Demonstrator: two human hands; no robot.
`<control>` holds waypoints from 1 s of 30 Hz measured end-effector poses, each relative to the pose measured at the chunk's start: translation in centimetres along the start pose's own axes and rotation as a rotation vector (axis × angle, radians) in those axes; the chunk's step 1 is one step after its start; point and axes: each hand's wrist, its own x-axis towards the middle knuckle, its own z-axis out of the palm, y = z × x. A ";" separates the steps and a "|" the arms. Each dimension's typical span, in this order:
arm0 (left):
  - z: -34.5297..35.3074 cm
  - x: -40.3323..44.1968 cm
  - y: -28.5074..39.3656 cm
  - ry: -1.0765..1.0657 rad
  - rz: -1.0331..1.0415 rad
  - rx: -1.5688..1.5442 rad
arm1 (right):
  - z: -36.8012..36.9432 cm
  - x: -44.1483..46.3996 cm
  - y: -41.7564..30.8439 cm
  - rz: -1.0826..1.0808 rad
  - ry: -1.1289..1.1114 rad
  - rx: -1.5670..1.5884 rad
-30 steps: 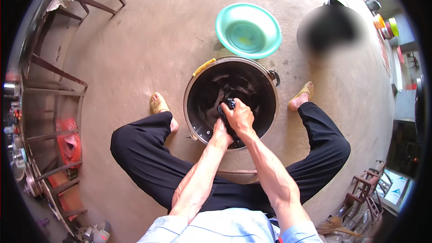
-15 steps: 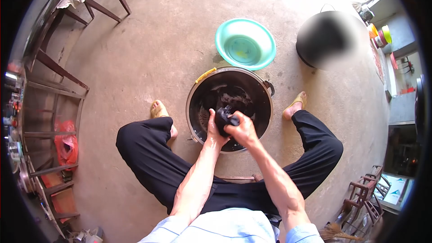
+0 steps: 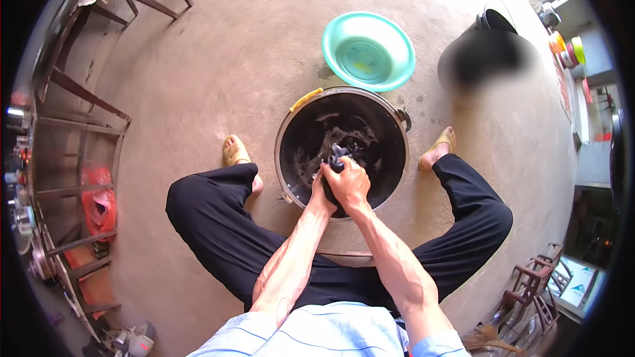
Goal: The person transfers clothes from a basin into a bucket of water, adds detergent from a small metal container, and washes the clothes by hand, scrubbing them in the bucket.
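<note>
A large dark bucket (image 3: 391, 182) with a pale rim and a yellow grip on its handle stands between my feet. Inside it is dark water with some suds. My left hand (image 3: 321, 193) and my right hand (image 3: 350, 184) are pressed close together over the near part of the bucket. Both are closed around a bunched, wet, dark cloth (image 3: 338, 166), which sticks out beyond my fingers toward the water. Its lower part is mostly hidden by my hands.
A mint-green basin (image 3: 402, 66) stands on the floor just beyond the bucket. Farther right is a blurred dark round object (image 3: 486, 59). A wooden rack (image 3: 76, 192) with a red plastic bag (image 3: 99, 208) lines the left; small wooden chairs (image 3: 532, 284) are at lower right.
My hands have drawn closer together, and my right hand has turned over the cloth, covering more of it. The view has shifted slightly.
</note>
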 end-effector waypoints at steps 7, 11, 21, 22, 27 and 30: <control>6.2 -0.6 3.1 0.094 0.132 0.487 | -6.1 5.0 1.6 0.163 -0.453 0.608; 10.8 -2.1 5.6 -0.093 0.184 0.600 | -9.5 6.4 2.3 0.226 -0.604 0.893; 10.5 -1.3 6.6 0.543 0.824 1.913 | -4.5 7.7 7.7 -0.191 -0.409 0.115; 9.8 -0.2 6.2 0.519 0.750 1.916 | -3.4 7.2 7.7 -0.086 -0.420 0.037; 4.3 5.8 4.2 0.390 0.267 2.082 | 5.5 5.5 10.6 -0.089 -0.466 -0.376; 0.9 8.8 3.3 0.476 0.230 2.217 | 8.3 6.2 10.3 0.079 -0.661 -0.393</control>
